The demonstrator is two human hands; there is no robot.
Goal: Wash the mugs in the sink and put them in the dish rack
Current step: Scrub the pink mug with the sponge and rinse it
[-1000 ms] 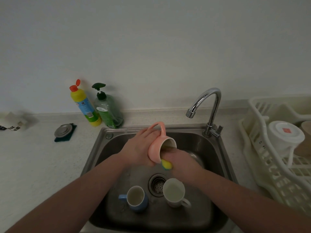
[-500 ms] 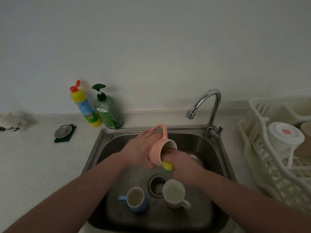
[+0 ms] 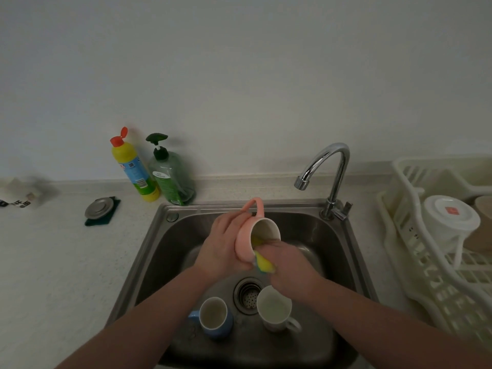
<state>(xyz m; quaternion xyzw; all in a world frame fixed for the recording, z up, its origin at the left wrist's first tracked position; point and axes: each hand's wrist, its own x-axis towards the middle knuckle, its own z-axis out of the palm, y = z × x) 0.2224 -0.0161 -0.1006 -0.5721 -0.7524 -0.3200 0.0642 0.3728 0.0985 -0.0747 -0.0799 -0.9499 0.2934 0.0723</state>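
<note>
Pink mug sits tilted above the sink centre, my left hand wrapped round its body, right hand pinching the yellow sponge at its rim; I judge wet ceramic could slip onto the blue mug below.

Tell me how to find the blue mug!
Look into the steel sink, down at its near end by the round drain. Two mugs stand upright there; the blue mug is left of the drain, and its neighbour, the white mug, is paler.
</note>
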